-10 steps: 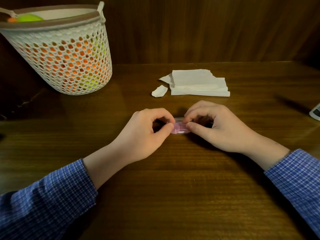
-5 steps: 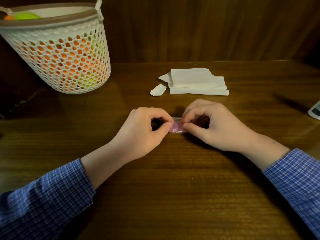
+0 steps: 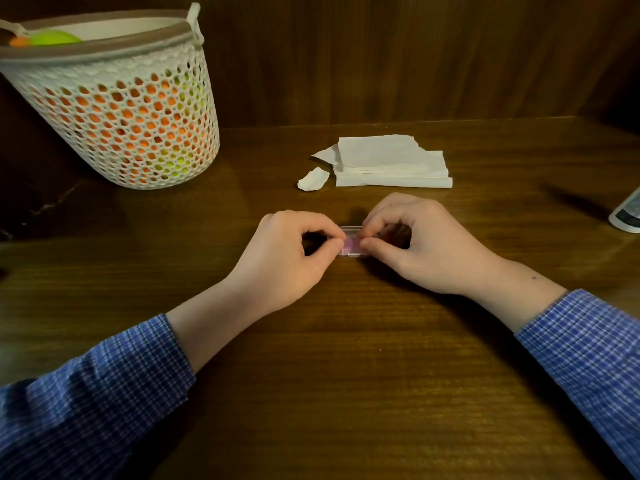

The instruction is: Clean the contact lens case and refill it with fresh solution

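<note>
2 hands, left hand (image 3: 284,258) and right hand (image 3: 420,247), 1 case (image 3: 350,244)

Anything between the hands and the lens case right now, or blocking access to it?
Nothing visible. The left hand and right hand both already pinch the pink lens case on the table. The tissue stack lies apart, behind it.

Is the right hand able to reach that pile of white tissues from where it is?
Probably yes. The folded tissues lie just beyond the right hand on bare table, with nothing between. But that hand, like the left hand, pinches the contact lens case, so it must let go first.
</note>
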